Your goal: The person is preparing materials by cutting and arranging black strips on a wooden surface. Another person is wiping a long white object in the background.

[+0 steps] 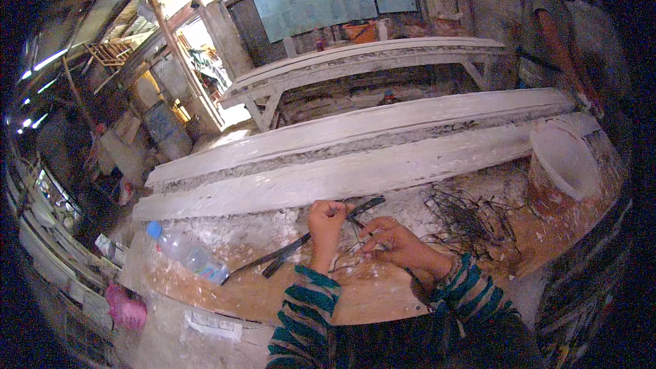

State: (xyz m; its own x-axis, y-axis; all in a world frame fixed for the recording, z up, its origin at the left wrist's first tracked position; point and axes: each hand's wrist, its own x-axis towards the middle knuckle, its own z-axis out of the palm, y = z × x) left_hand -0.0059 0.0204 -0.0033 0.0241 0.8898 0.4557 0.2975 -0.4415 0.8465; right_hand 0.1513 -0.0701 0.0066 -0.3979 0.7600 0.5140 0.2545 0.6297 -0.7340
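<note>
Green-striped sleeves [306, 304]: nearest, over the brown wooden desk [372, 295].
Right grip [403, 246]: fingers bent near a thin dark strand [356, 222]; cannot tell whether clamped.
Left grip [326, 223]: fingertips together, seemingly clamped on the strand, pinched likely for its fineness.
Flat black strips [283, 260]: beside the left grip.
Tangled black strands [471, 222]: rightward, presumably for easy reach.
Long whitish planks [342, 165]: behind.

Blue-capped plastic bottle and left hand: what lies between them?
In the head view, dark, flat strips lie between the blue-capped plastic bottle and the left hand.
</note>
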